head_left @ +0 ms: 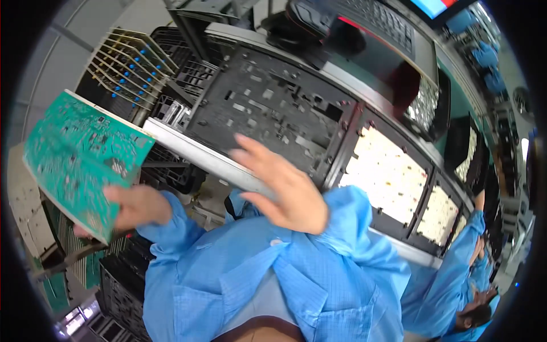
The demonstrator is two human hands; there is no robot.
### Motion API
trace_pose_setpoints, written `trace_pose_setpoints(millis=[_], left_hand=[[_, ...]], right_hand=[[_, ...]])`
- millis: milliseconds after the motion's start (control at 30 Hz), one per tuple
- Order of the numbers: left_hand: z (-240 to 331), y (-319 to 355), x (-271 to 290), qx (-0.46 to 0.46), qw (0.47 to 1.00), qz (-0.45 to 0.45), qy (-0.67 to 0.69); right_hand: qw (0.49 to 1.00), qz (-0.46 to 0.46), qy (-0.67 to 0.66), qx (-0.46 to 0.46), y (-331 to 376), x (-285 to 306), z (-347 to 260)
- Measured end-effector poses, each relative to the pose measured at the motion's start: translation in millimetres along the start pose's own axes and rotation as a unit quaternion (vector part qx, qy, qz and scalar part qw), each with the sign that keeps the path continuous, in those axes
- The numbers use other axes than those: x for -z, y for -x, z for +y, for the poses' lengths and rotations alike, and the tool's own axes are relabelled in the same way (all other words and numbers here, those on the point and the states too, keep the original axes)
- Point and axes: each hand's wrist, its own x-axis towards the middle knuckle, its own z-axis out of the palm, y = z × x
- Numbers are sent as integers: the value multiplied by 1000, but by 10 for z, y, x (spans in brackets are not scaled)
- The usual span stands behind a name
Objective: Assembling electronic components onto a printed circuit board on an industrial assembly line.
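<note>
A large green circuit board (85, 154), its face covered with small solder marks and parts, is tilted up at the left. My left hand (137, 206) grips it by its lower right edge, the thumb lying over the face. My right hand (285, 185) is held over the near metal rail, fingers apart and nothing in them. Beyond that hand lies a dark grey fixture tray (268, 105) with many cutouts and small raised blocks. The fingers of my right hand look slightly blurred.
Several pale boards stand in a rack (131, 65) at the upper left. A white metal rail (196, 154) runs before the fixture. Along the line to the right, a cream-coloured board (387, 171) sits in another frame. A keyboard (382, 25) is at the back. A co-worker in blue (450, 279) works at the far right.
</note>
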Motion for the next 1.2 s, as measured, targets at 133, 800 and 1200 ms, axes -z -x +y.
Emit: trace_pose_setpoints(millis=[133, 800, 1200], left_hand=[[774, 278, 132, 136, 963, 37, 229], [-71, 548, -1839, 438, 446, -651, 431], [-384, 1064, -1790, 423, 425, -758, 256]], right_hand=[[972, 9, 185, 143, -240, -370, -49], [861, 246, -389, -215, 529, 805, 770], [922, 248, -67, -288, 460, 1037, 1114]])
